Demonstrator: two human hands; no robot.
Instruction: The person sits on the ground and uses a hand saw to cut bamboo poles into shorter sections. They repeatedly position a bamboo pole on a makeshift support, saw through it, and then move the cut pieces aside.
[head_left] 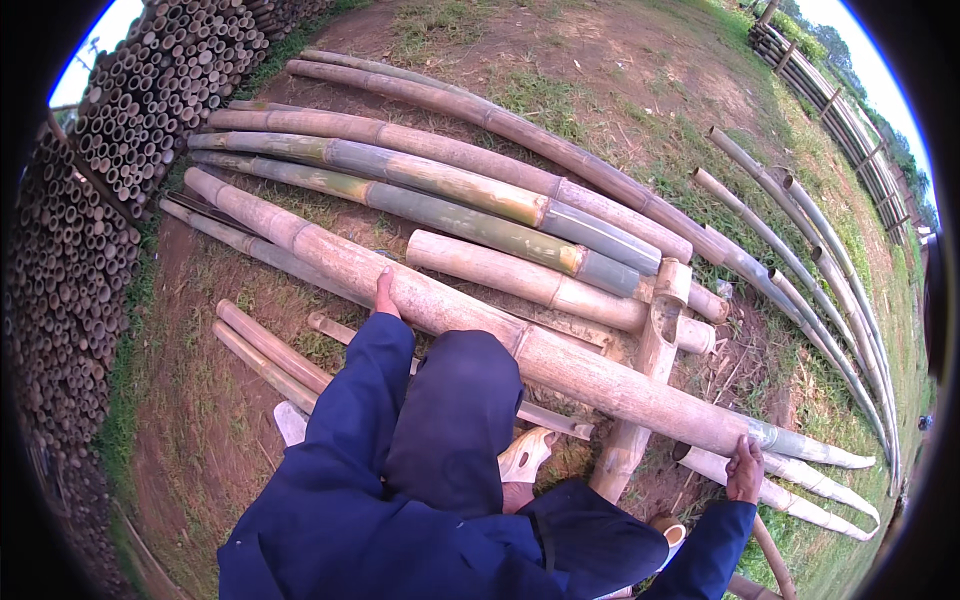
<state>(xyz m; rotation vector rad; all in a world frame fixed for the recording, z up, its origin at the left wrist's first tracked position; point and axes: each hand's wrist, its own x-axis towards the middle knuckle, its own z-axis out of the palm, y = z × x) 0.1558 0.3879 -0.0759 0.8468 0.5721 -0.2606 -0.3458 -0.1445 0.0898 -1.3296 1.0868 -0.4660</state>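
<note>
A thick, pale bamboo pole point(450, 310) runs slantwise in front of me, from the upper left down to the right. My left hand point(386, 298) grips its near side left of the middle, thumb lying up along it and the other fingers mostly hidden. Toward the pole's right end, my right hand point(745, 472) is closed with curled fingers against the lower edge. The pole lies across a shorter bamboo support point(655, 345) with an opening cut in its upper part. Between my arms is my bent knee in dark cloth point(455, 420).
Several long bamboo poles point(430, 195) lie beyond, some greenish. A short thick piece point(540, 283) rests just past the held pole. Thinner poles point(270, 345) lie at left, long split-looking lengths point(800, 490) at right. A tall bamboo stack point(150, 110) stands at far left.
</note>
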